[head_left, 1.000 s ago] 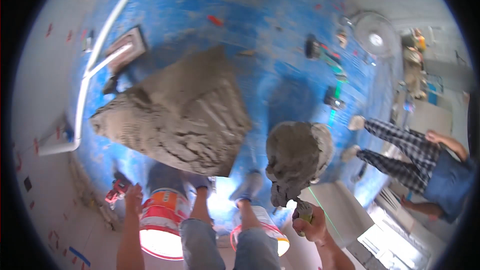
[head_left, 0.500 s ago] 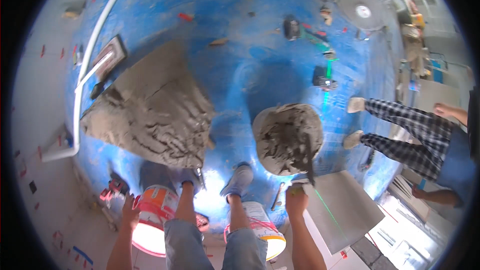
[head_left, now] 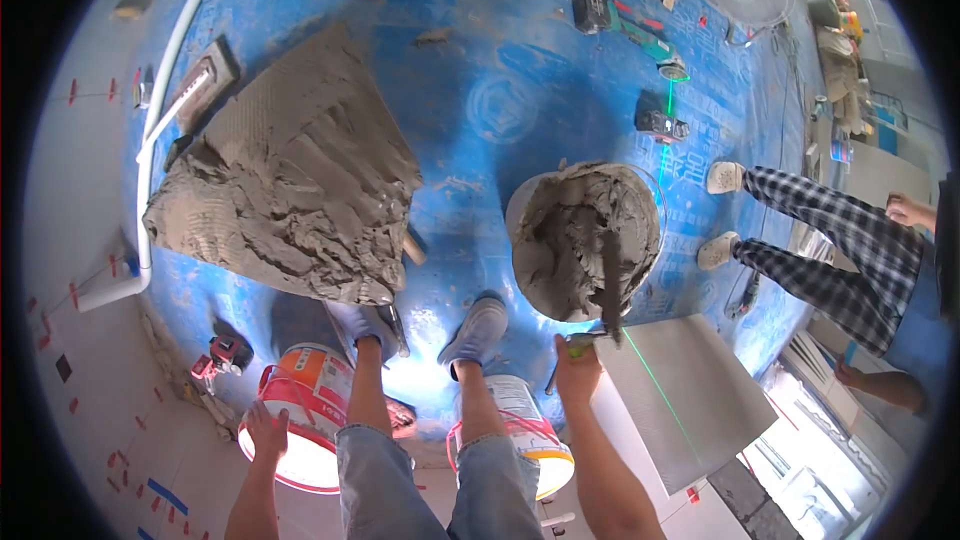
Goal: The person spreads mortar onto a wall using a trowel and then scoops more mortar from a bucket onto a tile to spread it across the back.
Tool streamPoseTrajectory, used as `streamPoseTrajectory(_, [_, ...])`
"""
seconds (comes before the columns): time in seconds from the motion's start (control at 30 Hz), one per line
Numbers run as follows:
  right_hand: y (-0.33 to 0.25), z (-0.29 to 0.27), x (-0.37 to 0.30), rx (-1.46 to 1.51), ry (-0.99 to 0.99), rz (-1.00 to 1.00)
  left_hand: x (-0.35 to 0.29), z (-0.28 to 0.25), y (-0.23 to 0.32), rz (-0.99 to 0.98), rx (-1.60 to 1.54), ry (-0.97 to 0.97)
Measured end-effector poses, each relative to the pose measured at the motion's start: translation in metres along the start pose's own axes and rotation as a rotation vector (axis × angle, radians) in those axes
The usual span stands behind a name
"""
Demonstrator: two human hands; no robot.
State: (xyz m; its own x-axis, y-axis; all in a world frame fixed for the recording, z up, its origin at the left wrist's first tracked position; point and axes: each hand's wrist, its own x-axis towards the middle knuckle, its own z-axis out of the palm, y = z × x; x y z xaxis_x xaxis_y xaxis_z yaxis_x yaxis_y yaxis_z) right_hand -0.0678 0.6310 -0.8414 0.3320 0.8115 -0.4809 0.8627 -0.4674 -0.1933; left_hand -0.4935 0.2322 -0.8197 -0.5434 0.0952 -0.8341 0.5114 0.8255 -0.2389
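Observation:
My right hand [head_left: 578, 372] is closed around the yellow-green handle of a trowel. The trowel's mortar-coated blade [head_left: 612, 285] points away from me over the near rim of a bucket of wet grey mortar [head_left: 530, 275]. On the left, my left hand [head_left: 266, 432] rests with fingers apart against a red and white bucket [head_left: 318, 395], holding nothing. Ahead of my feet lies a slab covered with thick grey mortar [head_left: 300, 165], combed in ridges at its far part and lumpy at its near edge.
A grey tile [head_left: 690, 390] crossed by a green laser line lies near right. Beyond are a laser level [head_left: 662, 125] and a green angle grinder [head_left: 640, 35]. A person in checked trousers [head_left: 830, 230] stands at the right. A white pipe [head_left: 150, 180] runs along the left wall.
The view has shifted, so the floor objects sit higher. My right hand has moved slightly left with the trowel, whose blade is still at the mortar bucket. My left hand stays by the red bucket.

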Motion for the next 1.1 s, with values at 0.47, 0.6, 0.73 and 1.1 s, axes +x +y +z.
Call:
streamPoseTrajectory(0.47, [0.038, 0.249, -0.096, -0.279, -0.076, -0.195, 0.002, -0.039, 0.048, 0.227, 0.303, 0.159])
streamPoseTrajectory(0.6, [0.025, 0.214, -0.188, 0.074, -0.189, 0.119, -0.024, -0.069, 0.042, 0.243, 0.255, 0.217])
streamPoseTrajectory(0.73, [0.013, 0.15, -0.161, 0.526, -0.134, 0.218, -0.018, -0.063, 0.037, 0.316, 0.146, 0.263])
streamPoseTrajectory(1.1, [0.024, 0.127, -0.131, 0.585, -0.19, 0.294, -0.011, -0.098, 0.073, 0.421, -0.288, 0.314])
